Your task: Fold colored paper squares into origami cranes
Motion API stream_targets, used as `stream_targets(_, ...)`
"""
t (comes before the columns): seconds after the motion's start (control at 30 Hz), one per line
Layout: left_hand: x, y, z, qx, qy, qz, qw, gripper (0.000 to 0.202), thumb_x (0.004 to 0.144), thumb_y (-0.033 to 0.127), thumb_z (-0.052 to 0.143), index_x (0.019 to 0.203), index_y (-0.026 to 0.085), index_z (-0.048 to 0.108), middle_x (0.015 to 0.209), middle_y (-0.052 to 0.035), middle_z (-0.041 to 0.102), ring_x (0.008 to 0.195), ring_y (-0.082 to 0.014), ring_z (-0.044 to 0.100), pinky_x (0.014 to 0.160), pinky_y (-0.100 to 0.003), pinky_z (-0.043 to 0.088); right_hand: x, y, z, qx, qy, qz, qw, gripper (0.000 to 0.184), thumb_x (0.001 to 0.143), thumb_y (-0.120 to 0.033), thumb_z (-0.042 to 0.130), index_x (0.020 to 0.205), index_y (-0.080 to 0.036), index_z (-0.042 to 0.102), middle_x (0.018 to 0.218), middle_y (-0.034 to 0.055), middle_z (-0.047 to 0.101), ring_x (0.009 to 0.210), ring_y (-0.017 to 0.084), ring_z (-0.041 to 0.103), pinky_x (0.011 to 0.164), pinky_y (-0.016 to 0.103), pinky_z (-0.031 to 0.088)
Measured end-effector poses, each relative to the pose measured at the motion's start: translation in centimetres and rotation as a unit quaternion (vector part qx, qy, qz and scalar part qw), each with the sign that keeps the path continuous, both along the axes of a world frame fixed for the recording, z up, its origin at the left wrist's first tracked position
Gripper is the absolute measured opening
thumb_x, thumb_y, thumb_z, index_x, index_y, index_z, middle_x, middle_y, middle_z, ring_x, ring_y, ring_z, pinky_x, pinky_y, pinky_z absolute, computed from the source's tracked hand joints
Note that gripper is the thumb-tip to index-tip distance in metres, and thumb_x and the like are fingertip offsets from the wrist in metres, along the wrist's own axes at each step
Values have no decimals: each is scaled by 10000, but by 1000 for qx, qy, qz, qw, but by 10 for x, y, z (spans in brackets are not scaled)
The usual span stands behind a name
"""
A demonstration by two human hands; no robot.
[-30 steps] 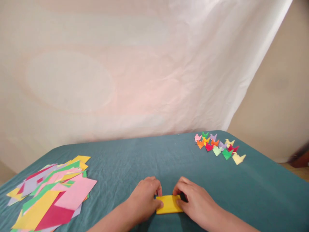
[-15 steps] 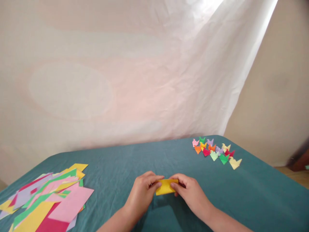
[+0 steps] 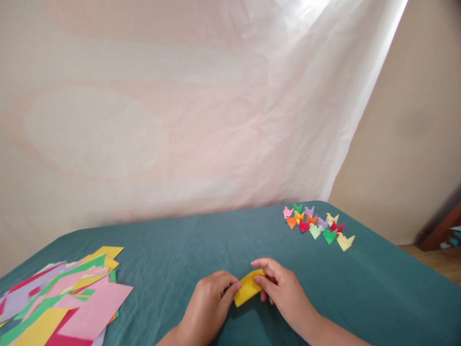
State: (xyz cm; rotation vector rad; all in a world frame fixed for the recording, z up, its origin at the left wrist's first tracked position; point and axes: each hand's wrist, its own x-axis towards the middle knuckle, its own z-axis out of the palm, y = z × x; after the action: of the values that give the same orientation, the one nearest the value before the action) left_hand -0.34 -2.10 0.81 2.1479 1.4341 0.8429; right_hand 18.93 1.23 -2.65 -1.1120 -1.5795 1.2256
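Two hands: left hand (image 3: 211, 303), at 8 o'clock of the yellow paper (image 3: 248, 290), pinches its near end between thumb and forefinger; right hand (image 3: 286, 290), at 3 o'clock, holds the other end, thumb on the face, forefinger lifted off.
Yellow paper: between both hands, slanting from 8 towards 2 o'clock; held at each end probably to keep it from skewing.
Loose sheets (image 3: 97, 307): overlapping at 9 o'clock, likely set aside yet within reach.
Bench (image 3: 187, 250): its green top runs on towards 12 o'clock, giving the fingers room.
Bird-shaped papers (image 3: 329, 235): grouped at 2 o'clock near the far right edge, presumably out of the way.
Hanging cloth (image 3: 216, 120): behind the far edge, 12 o'clock.
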Motion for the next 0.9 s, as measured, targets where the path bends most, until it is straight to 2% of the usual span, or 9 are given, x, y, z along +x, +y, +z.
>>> stream_targets(0.13, 4, -2, -2, -33, -14, -12, 999, 315, 914, 265, 383, 913, 218, 694, 787, -26, 679, 682, -132, 603, 656, -191, 422, 1, 0, 0, 7, 7, -1, 1000, 259, 830, -314, 526, 1058, -201, 574, 597, -46, 534, 488, 110, 539, 449, 189, 395)
stream_targets(0.27, 7, 0, 0, -108, -58, 29, 992, 335, 901, 318, 393, 877, 189, 701, 611, 12, 626, 509, -108, 554, 535, -183, 399, 2, -1, 2, 40, -4, 1, 999, 282, 846, -328, 530, 1102, -226, 593, 714, -19, 581, 521, 103, 550, 491, 195, 420)
stream_targets(0.37, 8, 2, 0, -142, -107, 67, 982, 330, 878, 367, 430, 826, 164, 685, 518, 29, 595, 487, -112, 555, 534, -186, 405, 3, 0, 2, 71, -9, 6, 997, 251, 852, -336, 529, 1052, -236, 641, 846, 7, 613, 522, 89, 553, 526, 206, 440)
stream_targets(0.47, 9, 6, -5, -182, -172, 92, 964, 360, 859, 440, 458, 797, 140, 646, 497, 8, 615, 437, -112, 533, 477, -190, 387, 2, 0, 1, 70, 1, 9, 997, 238, 851, -345, 531, 1014, -232, 662, 854, 10, 613, 508, 84, 550, 509, 202, 437)
stream_targets(0.53, 10, 9, -10, -217, -232, 83, 944, 393, 839, 486, 483, 844, 119, 625, 531, -17, 638, 412, -115, 531, 426, -192, 367, 2, 0, 0, 58, 9, 4, 998, 249, 846, -363, 536, 1016, -231, 661, 848, 14, 610, 506, 85, 550, 468, 192, 417)
stream_targets(0.6, 9, 11, -14, -247, -305, 51, 918, 438, 811, 501, 533, 969, 99, 606, 634, -51, 674, 453, -134, 583, 429, -204, 396, 2, 1, -1, 45, 19, -2, 999, 275, 838, -389, 542, 1026, -224, 657, 831, 17, 610, 501, 88, 546, 431, 185, 392)
stream_targets(0.73, 6, 13, -11, -296, -434, -16, 851, 596, 781, 485, 613, 1219, 92, 517, 854, -120, 696, 656, -193, 669, 587, -283, 498, 3, 3, 0, 0, 39, -3, 999, 356, 830, -408, 552, 1094, -180, 620, 608, -14, 589, 447, 93, 499, 422, 188, 370)
stream_targets(0.83, 4, 12, -7, -322, -485, -27, 813, 616, 791, 487, 612, 1259, 102, 503, 922, -144, 689, 725, -214, 675, 657, -325, 510, 4, 4, 2, -28, 58, 3, 998, 382, 834, -402, 551, 1125, -158, 595, 526, -30, 566, 441, 97, 485, 439, 193, 369)
stream_targets(0.9, 3, 12, -7, -328, -493, -31, 805, 601, 792, 476, 619, 1249, 97, 520, 940, -153, 687, 737, -221, 676, 675, -337, 511, 5, 4, 4, -35, 72, 9, 997, 384, 832, -402, 555, 1121, -152, 592, 540, -26, 572, 455, 100, 495, 441, 194, 366)
